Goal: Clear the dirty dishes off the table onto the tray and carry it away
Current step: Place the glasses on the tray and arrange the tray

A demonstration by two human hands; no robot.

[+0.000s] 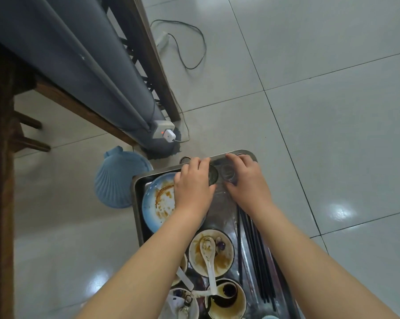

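Head view: a dark glass [213, 176] is gripped by the curled left hand [194, 184], a clear glass [227, 173] by the curled right hand [247, 179], at the steel tray [136, 183]'s far end.

Tray [136, 199] — plate [155, 203], bowls [226, 257], chopsticks [252, 249], glasses [227, 174]

Glossy floor tiles [321, 111] are gleaming around the dull metal tray [138, 210]. On it, a glazed plate [156, 203] and clear glass [227, 173] are glistening. Beyond it, matt grey cloth [67, 54] is hanging.
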